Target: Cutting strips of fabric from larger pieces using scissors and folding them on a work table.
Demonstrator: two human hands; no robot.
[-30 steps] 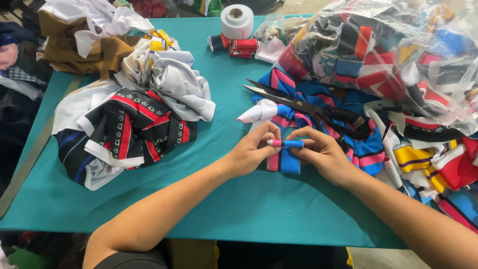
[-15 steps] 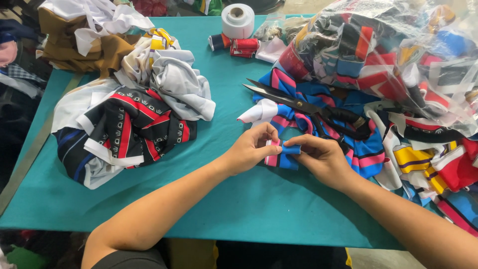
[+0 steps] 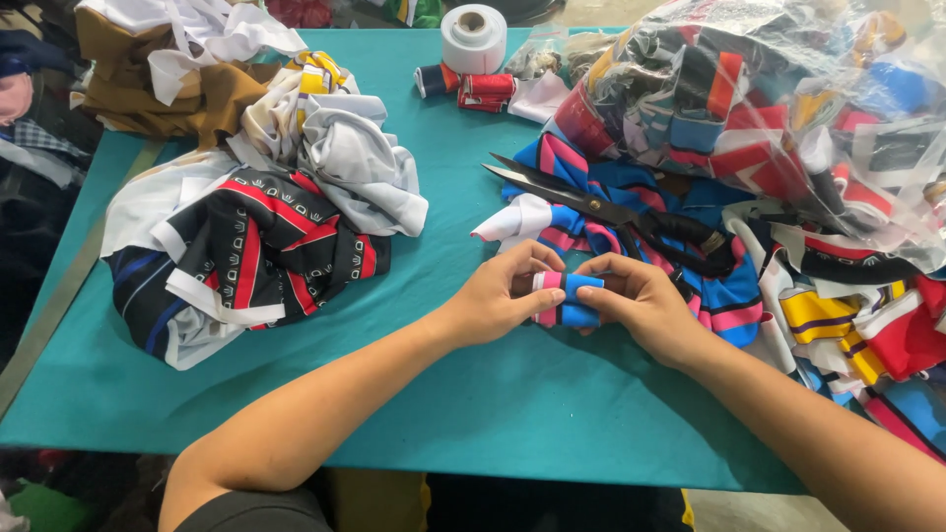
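A small rolled strip of blue, pink and white cloth (image 3: 570, 297) is pinched between both hands just above the teal table (image 3: 473, 394). My left hand (image 3: 498, 293) grips its left end with thumb and fingers. My right hand (image 3: 641, 305) grips its right end. Behind the hands lies a loose pile of the same blue and pink striped cloth (image 3: 631, 212), with black-handled scissors (image 3: 611, 209) resting on top of it.
A heap of black, red, white and brown fabric (image 3: 246, 207) fills the left side. A clear plastic bag of mixed cloth scraps (image 3: 778, 108) sits at the right, with more scraps (image 3: 857, 325) below it. A white tape roll (image 3: 474, 37) and thread spools (image 3: 463, 84) stand at the back.
Both hands stay on the small roll; the fingers have shifted slightly, turning and tightening it. Nothing else has moved.
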